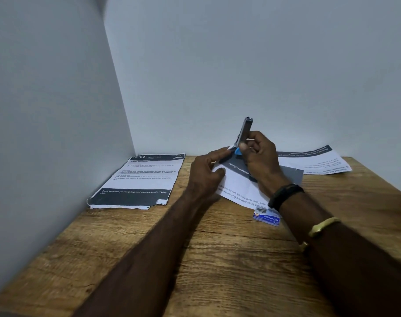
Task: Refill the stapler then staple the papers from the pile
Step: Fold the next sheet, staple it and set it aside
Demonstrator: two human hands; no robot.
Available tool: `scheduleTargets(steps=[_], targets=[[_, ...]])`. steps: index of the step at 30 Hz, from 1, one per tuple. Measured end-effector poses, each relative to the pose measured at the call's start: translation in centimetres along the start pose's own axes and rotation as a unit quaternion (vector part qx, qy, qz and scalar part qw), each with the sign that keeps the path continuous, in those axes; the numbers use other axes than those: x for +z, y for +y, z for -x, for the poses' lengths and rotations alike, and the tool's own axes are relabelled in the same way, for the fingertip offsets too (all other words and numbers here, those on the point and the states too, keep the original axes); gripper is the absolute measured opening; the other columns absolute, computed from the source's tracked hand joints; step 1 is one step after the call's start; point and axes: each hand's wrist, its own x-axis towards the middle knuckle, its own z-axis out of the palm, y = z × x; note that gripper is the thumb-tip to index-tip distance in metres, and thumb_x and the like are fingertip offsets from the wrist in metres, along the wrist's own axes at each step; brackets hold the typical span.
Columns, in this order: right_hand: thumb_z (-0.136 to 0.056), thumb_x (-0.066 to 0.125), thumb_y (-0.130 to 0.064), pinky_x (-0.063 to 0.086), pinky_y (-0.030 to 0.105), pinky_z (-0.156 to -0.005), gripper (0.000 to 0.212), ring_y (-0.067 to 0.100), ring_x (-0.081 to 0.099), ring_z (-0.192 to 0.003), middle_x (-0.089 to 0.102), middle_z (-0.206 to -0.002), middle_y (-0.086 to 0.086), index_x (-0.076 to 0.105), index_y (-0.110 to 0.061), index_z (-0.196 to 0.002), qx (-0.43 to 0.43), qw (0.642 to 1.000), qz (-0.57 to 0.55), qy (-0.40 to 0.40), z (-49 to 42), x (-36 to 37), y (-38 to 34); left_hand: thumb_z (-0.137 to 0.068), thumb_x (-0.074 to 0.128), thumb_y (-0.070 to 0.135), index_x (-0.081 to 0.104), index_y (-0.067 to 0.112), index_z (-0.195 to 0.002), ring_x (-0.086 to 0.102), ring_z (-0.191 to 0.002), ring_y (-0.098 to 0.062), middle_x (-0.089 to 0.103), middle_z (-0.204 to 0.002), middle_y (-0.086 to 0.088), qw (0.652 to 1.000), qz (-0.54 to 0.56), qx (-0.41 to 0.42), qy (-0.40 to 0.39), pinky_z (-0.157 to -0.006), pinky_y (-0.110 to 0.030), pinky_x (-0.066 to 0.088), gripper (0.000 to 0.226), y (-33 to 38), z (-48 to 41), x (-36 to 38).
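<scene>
A small blue stapler (242, 136) with a silver metal arm stands tilted upward near the back wall, its jaw at the corner of a printed sheet (238, 186). My right hand (259, 154) is closed around the stapler's lower part. My left hand (208, 170) pinches and presses the same corner of that sheet beside the stapler's jaw. A small blue staple box (266, 216) lies on the table just in front of the sheet, next to my right wrist.
A pile of printed papers (139, 181) lies at the left by the side wall. Another printed sheet (316, 161) lies at the back right. The wooden table (217, 259) sits in a corner with walls at left and behind.
</scene>
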Motion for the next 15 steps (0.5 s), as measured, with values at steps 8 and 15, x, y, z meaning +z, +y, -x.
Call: scheduleTargets(steps=[8, 15], targets=[[-0.101, 0.061, -0.009, 0.057, 0.053, -0.097, 0.02, 0.028, 0.069, -0.107, 0.073, -0.111, 0.008, 0.064, -0.028, -0.103, 0.015, 1.0, -0.011, 0.004, 0.37, -0.17, -0.2, -0.087, 0.055, -0.018, 0.064, 0.004, -0.132, 0.065, -0.091, 0.019, 0.063, -0.136, -0.002, 1.0, -0.005, -0.009, -0.01, -0.07, -0.006, 0.053, 0.052, 0.21, 0.18, 0.15], [-0.1, 0.064, -0.011, 0.058, 0.045, -0.094, 0.028, 0.029, 0.068, -0.115, 0.072, -0.123, 0.009, 0.061, -0.013, -0.128, 0.006, 0.997, -0.073, 0.013, 0.49, 0.08, -0.59, -0.089, 0.066, -0.008, 0.067, 0.005, -0.129, 0.063, -0.125, -0.025, 0.063, -0.14, -0.012, 0.999, -0.038, -0.037, 0.007, -0.096, -0.029, 0.058, 0.043, 0.04, -0.42, -0.34]])
